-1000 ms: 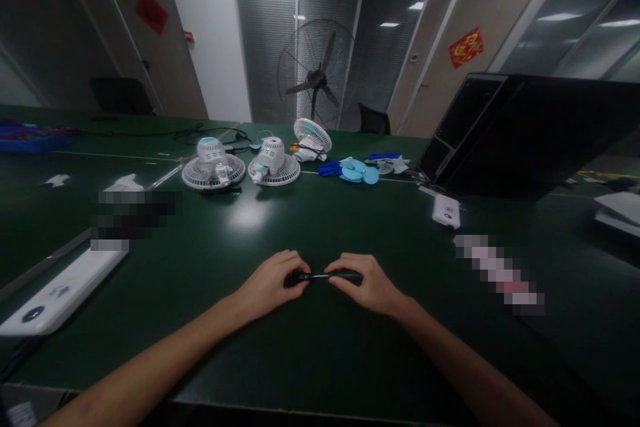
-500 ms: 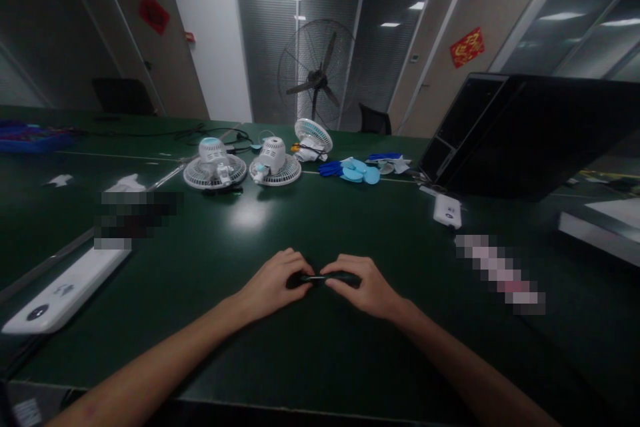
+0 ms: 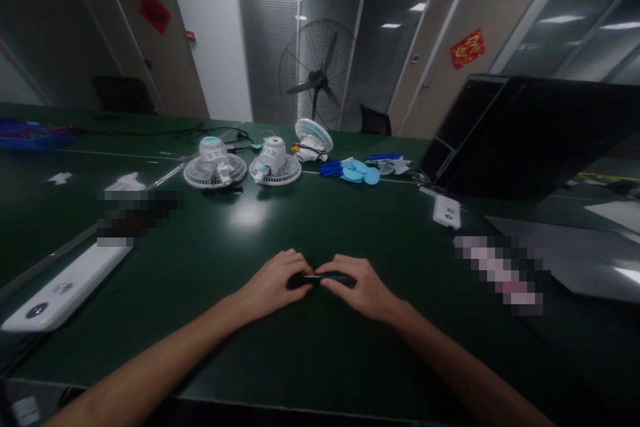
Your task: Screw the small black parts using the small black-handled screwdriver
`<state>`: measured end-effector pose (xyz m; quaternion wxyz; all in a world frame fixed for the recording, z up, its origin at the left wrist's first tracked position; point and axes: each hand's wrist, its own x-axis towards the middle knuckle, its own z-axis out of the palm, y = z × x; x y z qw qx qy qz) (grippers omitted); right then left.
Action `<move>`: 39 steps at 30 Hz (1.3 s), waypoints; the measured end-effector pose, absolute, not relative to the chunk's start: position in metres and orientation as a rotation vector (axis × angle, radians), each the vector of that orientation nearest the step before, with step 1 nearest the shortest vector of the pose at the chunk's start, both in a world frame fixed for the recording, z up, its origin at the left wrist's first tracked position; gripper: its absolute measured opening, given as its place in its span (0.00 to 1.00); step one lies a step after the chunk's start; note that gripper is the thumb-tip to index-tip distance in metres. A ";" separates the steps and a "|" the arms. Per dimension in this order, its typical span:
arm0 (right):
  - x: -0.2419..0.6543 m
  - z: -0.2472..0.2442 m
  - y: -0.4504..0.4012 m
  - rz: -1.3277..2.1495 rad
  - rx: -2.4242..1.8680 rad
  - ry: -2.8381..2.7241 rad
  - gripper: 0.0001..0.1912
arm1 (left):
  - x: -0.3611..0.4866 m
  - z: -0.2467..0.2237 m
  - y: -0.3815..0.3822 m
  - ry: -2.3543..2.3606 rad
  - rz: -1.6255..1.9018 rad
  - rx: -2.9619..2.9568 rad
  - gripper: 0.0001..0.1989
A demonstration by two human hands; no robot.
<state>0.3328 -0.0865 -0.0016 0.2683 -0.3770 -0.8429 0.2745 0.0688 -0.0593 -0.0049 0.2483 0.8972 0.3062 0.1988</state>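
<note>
Both hands meet over the green tabletop, each pinching one part of a slim black pen-like object (image 3: pixel 336 276). My left hand (image 3: pixel 277 278) has thumb and fingers closed round its left end, most of which is hidden in the grip. My right hand (image 3: pixel 361 285) grips the right part between thumb and fingertips. A short shiny band shows in the middle, between the two sets of fingertips, which are almost touching. The object lies roughly level, just above or on the table; which one I cannot tell.
Three small white fans (image 3: pixel 275 163) stand or lie ahead on the green table (image 3: pixel 210 333), beside light-blue fan blades (image 3: pixel 359 171) and blue gloves (image 3: pixel 330 169). White power strips (image 3: pixel 63 290) lie at left. A large black box-like object (image 3: pixel 540 137) and a grey flat panel (image 3: pixel 575 257) are at right.
My right hand has shifted slightly left, and the gap between the fingertips has narrowed. At the far right, a grey flat panel now extends where a pale box edge was.
</note>
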 end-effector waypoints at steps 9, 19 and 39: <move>0.346 -0.001 -0.083 0.695 -1.056 -2.158 0.11 | 0.051 -0.007 -0.069 0.876 0.525 2.418 0.10; 0.349 0.001 -0.083 0.726 -1.064 -2.110 0.11 | -0.080 -0.016 0.021 1.312 0.612 2.463 0.19; 0.353 -0.003 -0.081 0.754 -1.072 -2.118 0.11 | -0.161 -0.018 0.045 1.893 0.636 2.151 0.33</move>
